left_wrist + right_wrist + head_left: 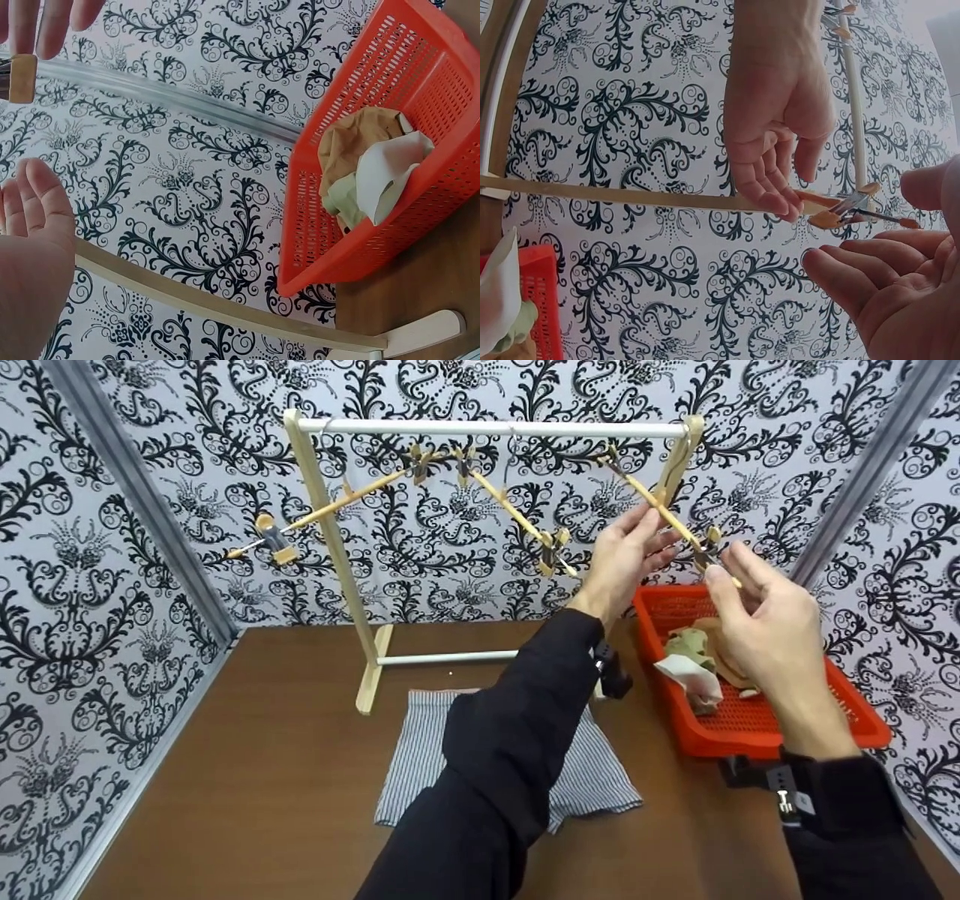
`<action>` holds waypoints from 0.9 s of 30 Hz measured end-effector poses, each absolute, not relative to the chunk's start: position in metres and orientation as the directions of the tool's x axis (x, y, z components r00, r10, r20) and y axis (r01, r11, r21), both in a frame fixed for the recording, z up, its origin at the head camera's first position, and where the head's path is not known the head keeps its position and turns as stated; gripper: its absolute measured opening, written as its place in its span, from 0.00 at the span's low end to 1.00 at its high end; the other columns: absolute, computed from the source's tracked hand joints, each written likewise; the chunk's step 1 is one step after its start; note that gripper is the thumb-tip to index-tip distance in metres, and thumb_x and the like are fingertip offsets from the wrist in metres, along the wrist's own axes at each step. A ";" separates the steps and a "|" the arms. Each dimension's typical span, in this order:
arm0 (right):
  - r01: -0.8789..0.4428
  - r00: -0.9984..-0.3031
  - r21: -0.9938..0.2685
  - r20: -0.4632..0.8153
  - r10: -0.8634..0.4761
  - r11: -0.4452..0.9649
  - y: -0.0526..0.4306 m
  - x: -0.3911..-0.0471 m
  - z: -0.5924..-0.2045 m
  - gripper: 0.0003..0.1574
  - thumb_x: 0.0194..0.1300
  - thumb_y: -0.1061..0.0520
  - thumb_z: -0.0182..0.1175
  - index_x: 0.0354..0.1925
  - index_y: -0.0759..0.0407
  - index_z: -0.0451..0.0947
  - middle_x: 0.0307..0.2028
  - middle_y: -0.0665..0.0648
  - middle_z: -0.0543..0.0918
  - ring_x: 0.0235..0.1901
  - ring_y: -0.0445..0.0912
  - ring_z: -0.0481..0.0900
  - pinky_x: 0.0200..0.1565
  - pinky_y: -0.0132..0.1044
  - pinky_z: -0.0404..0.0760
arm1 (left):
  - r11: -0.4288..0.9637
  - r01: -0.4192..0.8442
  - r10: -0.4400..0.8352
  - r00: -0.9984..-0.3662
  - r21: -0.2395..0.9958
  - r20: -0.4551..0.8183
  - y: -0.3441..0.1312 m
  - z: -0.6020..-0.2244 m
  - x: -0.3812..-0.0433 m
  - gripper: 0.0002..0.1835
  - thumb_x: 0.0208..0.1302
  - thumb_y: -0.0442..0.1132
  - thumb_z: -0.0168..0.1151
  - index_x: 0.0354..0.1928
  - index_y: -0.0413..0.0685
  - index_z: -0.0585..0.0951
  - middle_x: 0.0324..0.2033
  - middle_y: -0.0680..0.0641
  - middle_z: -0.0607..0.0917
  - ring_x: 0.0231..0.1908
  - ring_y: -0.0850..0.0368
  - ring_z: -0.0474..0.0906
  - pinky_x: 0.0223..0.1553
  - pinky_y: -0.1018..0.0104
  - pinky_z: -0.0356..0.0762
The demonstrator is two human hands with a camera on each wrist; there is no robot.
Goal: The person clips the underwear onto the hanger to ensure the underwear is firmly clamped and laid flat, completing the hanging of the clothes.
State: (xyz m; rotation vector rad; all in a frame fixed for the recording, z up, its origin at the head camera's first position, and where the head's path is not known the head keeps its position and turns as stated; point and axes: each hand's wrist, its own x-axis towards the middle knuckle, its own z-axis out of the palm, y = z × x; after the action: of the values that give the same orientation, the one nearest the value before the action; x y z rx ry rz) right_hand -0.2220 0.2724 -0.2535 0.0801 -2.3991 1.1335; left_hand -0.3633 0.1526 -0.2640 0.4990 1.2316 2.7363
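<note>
A wooden clip hanger hangs slanted at the right end of the rack. My left hand is by the middle of its bar, fingers loosely bent near the wood and thumb apart; whether they touch it is unclear. Around the hanger's near end is my right hand, thumb and fingers spread on either side of the clip without visibly pinching it. In the left wrist view the clip's wooden tab shows below the right hand's fingers. No cloth hangs from this hanger.
Two more clip hangers hang from the rack's white rail. Below lies a striped cloth on the brown table, partly hidden by my left sleeve. A red basket with crumpled cloths stands at the right.
</note>
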 end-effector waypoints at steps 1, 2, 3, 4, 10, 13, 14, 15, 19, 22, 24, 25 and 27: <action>-0.261 -0.878 -0.712 0.456 0.146 0.652 0.273 -0.222 -0.254 0.38 0.76 0.36 0.52 0.76 0.46 0.60 0.70 0.54 0.72 0.50 0.47 0.82 0.40 0.20 0.78 | -0.670 0.039 0.222 -0.942 0.741 0.250 0.153 -0.263 -0.363 0.19 0.75 0.35 0.55 0.64 0.44 0.78 0.46 0.41 0.84 0.38 0.55 0.83 0.44 0.62 0.84; -0.269 -0.875 -0.711 0.463 0.144 0.650 0.273 -0.222 -0.254 0.36 0.76 0.37 0.52 0.75 0.47 0.61 0.65 0.57 0.77 0.45 0.44 0.83 0.36 0.19 0.78 | -0.673 0.034 0.222 -0.943 0.739 0.246 0.153 -0.263 -0.363 0.19 0.75 0.34 0.55 0.64 0.43 0.78 0.47 0.40 0.84 0.38 0.55 0.83 0.44 0.62 0.84; -0.282 -0.869 -0.709 0.474 0.142 0.647 0.273 -0.222 -0.255 0.35 0.77 0.39 0.52 0.74 0.48 0.63 0.59 0.59 0.82 0.36 0.41 0.82 0.29 0.20 0.76 | -0.675 0.031 0.224 -0.943 0.737 0.245 0.154 -0.263 -0.363 0.19 0.74 0.33 0.55 0.64 0.43 0.78 0.47 0.39 0.84 0.37 0.55 0.83 0.45 0.61 0.84; -0.294 -0.861 -0.702 0.490 0.139 0.649 0.272 -0.223 -0.256 0.33 0.77 0.40 0.52 0.73 0.49 0.65 0.50 0.59 0.85 0.28 0.39 0.79 0.24 0.21 0.74 | -0.675 0.029 0.225 -0.943 0.737 0.243 0.154 -0.262 -0.363 0.19 0.74 0.32 0.55 0.64 0.42 0.78 0.47 0.38 0.83 0.37 0.54 0.83 0.45 0.61 0.84; -0.354 -0.820 -0.672 0.557 0.129 0.650 0.270 -0.224 -0.257 0.27 0.78 0.46 0.53 0.70 0.50 0.71 0.26 0.53 0.76 0.14 0.38 0.61 0.11 0.29 0.61 | -0.666 0.020 0.230 -0.945 0.746 0.231 0.153 -0.258 -0.362 0.17 0.73 0.31 0.57 0.61 0.41 0.79 0.42 0.42 0.85 0.36 0.55 0.83 0.46 0.60 0.84; -0.376 -0.807 -0.665 0.577 0.124 0.646 0.266 -0.223 -0.256 0.27 0.77 0.47 0.55 0.70 0.49 0.71 0.27 0.53 0.78 0.14 0.39 0.63 0.11 0.29 0.62 | -0.671 0.011 0.232 -0.947 0.741 0.224 0.149 -0.254 -0.361 0.16 0.71 0.31 0.59 0.59 0.42 0.80 0.42 0.41 0.86 0.35 0.55 0.83 0.42 0.64 0.84; -0.388 -0.804 -0.662 0.583 0.116 0.641 0.265 -0.223 -0.257 0.27 0.77 0.47 0.55 0.70 0.50 0.71 0.28 0.53 0.79 0.14 0.39 0.64 0.11 0.28 0.63 | -0.673 0.013 0.230 -0.947 0.740 0.225 0.148 -0.253 -0.360 0.17 0.71 0.31 0.59 0.59 0.43 0.80 0.43 0.41 0.86 0.36 0.55 0.83 0.41 0.65 0.84; -0.401 -0.800 -0.657 0.591 0.106 0.639 0.263 -0.223 -0.257 0.27 0.77 0.48 0.56 0.70 0.50 0.71 0.29 0.54 0.80 0.14 0.40 0.65 0.12 0.28 0.64 | -0.673 0.014 0.226 -0.948 0.740 0.224 0.146 -0.252 -0.360 0.17 0.71 0.31 0.59 0.59 0.44 0.80 0.43 0.41 0.86 0.36 0.56 0.83 0.40 0.65 0.84; -0.456 -0.767 -0.619 0.637 0.070 0.640 0.256 -0.222 -0.259 0.28 0.76 0.50 0.57 0.70 0.50 0.70 0.35 0.57 0.85 0.15 0.41 0.70 0.14 0.27 0.68 | -0.680 0.038 0.205 -0.949 0.732 0.239 0.139 -0.249 -0.357 0.18 0.70 0.32 0.61 0.61 0.43 0.80 0.41 0.43 0.87 0.35 0.56 0.84 0.40 0.66 0.84; -0.477 -0.739 -0.594 0.670 0.071 0.647 0.253 -0.220 -0.261 0.27 0.76 0.51 0.59 0.69 0.50 0.73 0.36 0.59 0.86 0.17 0.41 0.71 0.16 0.26 0.68 | -0.699 0.039 0.206 -0.945 0.714 0.253 0.138 -0.248 -0.354 0.19 0.70 0.31 0.62 0.62 0.40 0.79 0.43 0.41 0.87 0.35 0.56 0.83 0.41 0.65 0.84; -0.484 -0.721 -0.584 0.688 0.082 0.651 0.252 -0.220 -0.264 0.26 0.75 0.52 0.59 0.69 0.51 0.73 0.42 0.61 0.88 0.22 0.36 0.75 0.21 0.22 0.72 | -0.718 0.030 0.215 -0.941 0.695 0.263 0.138 -0.248 -0.353 0.19 0.70 0.30 0.62 0.61 0.39 0.78 0.42 0.40 0.87 0.34 0.55 0.83 0.41 0.64 0.84; -0.483 -0.718 -0.585 0.691 0.087 0.652 0.251 -0.220 -0.266 0.27 0.75 0.52 0.59 0.69 0.52 0.73 0.44 0.62 0.88 0.25 0.34 0.77 0.25 0.20 0.73 | -0.726 0.023 0.221 -0.939 0.688 0.264 0.138 -0.247 -0.352 0.19 0.69 0.29 0.62 0.61 0.38 0.79 0.41 0.40 0.87 0.33 0.55 0.83 0.41 0.64 0.84; -0.473 -0.726 -0.595 0.681 0.095 0.650 0.251 -0.221 -0.268 0.28 0.75 0.52 0.59 0.70 0.51 0.72 0.48 0.63 0.87 0.28 0.32 0.78 0.28 0.19 0.74 | -0.736 0.013 0.225 -0.938 0.677 0.262 0.138 -0.246 -0.351 0.18 0.69 0.28 0.62 0.60 0.38 0.79 0.40 0.40 0.87 0.32 0.56 0.83 0.39 0.65 0.84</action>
State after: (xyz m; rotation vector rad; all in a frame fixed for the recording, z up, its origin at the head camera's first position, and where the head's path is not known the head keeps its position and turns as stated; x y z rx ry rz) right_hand -0.2210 0.2506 -0.2679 0.2919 -2.1653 1.0429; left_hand -0.3514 0.1379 -0.2455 0.5021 1.0871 2.7790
